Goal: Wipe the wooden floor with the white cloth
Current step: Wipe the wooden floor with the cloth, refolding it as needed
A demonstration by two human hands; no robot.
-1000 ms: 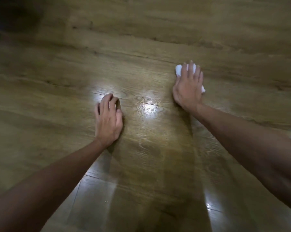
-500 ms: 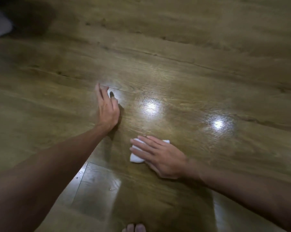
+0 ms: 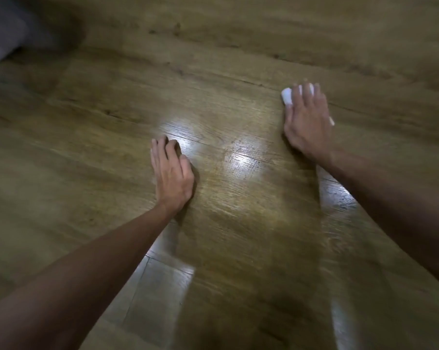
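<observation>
Right hand [image 3: 306, 122] at 2 o'clock, fingers flat, pressing cloth [image 3: 287, 96] onto floor [image 3: 238, 59]. Left hand [image 3: 171, 174] centre, fingers loosely bent, resting on floor, holding nothing.

Cloth [image 3: 287, 96]: small, white, bunched flat on the floor [image 3: 238, 210] at far right, mostly covered by the right hand [image 3: 306, 122], which pressed it down with straight fingers. Only its left end showed past the fingertips, plus a thin sliver at the hand's right edge. Blurred, so folds could not be told. Floor: brown wood-grain planks, glossy, seams running left to right with a slight tilt, bright glare patches at centre between the hands, another sheen patch near right. Darker, shadowed toward the far left corner and near centre.
</observation>
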